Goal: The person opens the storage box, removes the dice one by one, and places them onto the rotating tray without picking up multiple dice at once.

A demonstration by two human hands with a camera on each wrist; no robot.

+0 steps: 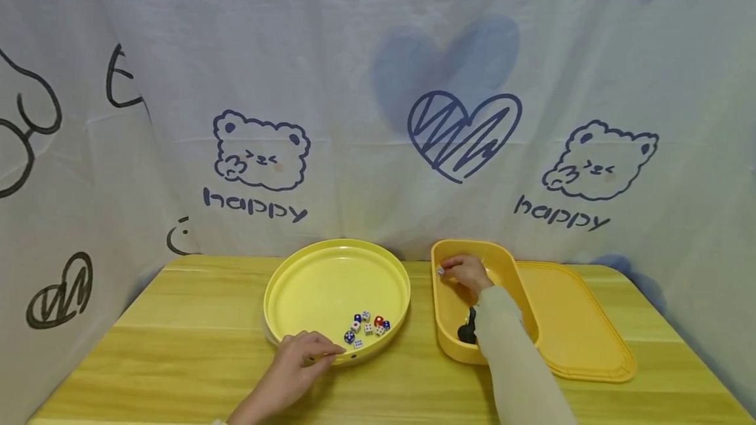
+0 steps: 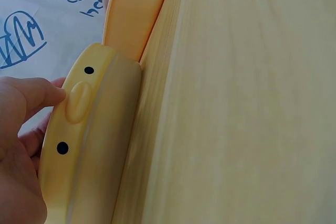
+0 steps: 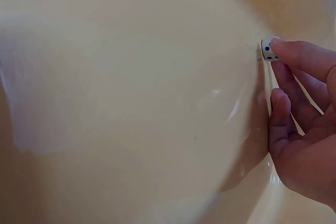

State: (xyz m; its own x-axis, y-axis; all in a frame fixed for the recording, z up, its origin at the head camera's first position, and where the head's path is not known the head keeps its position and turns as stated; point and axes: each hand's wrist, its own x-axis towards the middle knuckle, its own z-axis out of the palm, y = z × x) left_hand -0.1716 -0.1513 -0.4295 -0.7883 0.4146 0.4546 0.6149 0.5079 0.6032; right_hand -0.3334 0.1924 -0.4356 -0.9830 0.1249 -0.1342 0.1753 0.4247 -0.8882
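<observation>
My left hand (image 1: 295, 363) grips the near rim of a round yellow tray (image 1: 331, 281), thumb on the outside wall and fingers over the inner side. In the left wrist view that wall has two black dots and a raised oval bump. Several small dice (image 1: 369, 329), white, blue and red, lie in the tray's near right part. Inside a deep yellow-orange box (image 1: 457, 350), to the right, my right hand (image 1: 469, 273) pinches a white die (image 3: 269, 49) with blue dots between thumb and fingers, close to the box's wall.
A black object (image 1: 468, 331) lies in the near part of the box, partly covered by my right sleeve (image 1: 520, 353). Flat on the table right of the box is a yellow-orange lid (image 1: 581, 320). A printed cloth (image 1: 354, 169) hangs behind the wooden table (image 1: 195, 320).
</observation>
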